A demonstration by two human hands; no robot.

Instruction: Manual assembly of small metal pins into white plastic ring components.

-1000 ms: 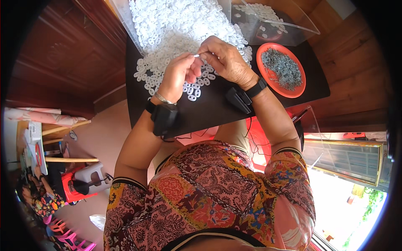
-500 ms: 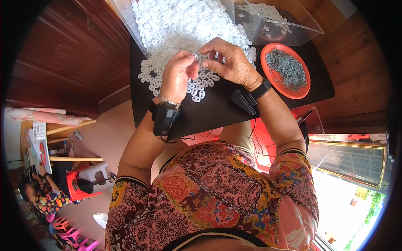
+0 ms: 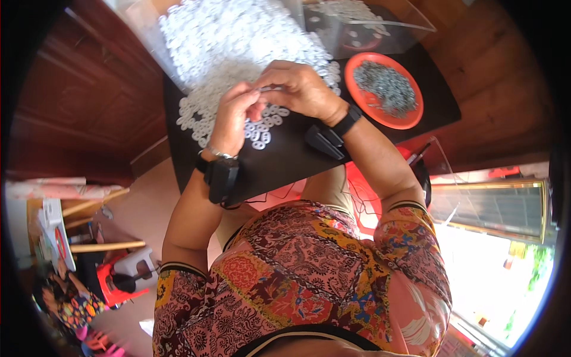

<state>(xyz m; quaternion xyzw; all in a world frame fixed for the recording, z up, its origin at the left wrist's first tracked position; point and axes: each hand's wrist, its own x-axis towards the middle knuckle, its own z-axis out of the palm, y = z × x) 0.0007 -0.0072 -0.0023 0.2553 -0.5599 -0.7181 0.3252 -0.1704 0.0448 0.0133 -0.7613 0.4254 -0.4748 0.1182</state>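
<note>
From the head view, my left hand and right hand have stayed fingertip to fingertip, pinched together on a small white ring above the pile of white rings. The orange bowl sits right. The table now appears shifted leftward.

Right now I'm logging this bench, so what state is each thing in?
Left hand: raised over the table, fingertips pinching a small part.
Right hand: raised, fingertips meeting the left hand's.
White rings: heaped loose, spilling across the black table.
Orange dish: upright, filled with small grey metal pieces.
Clear box: open, a few rings inside.
</note>
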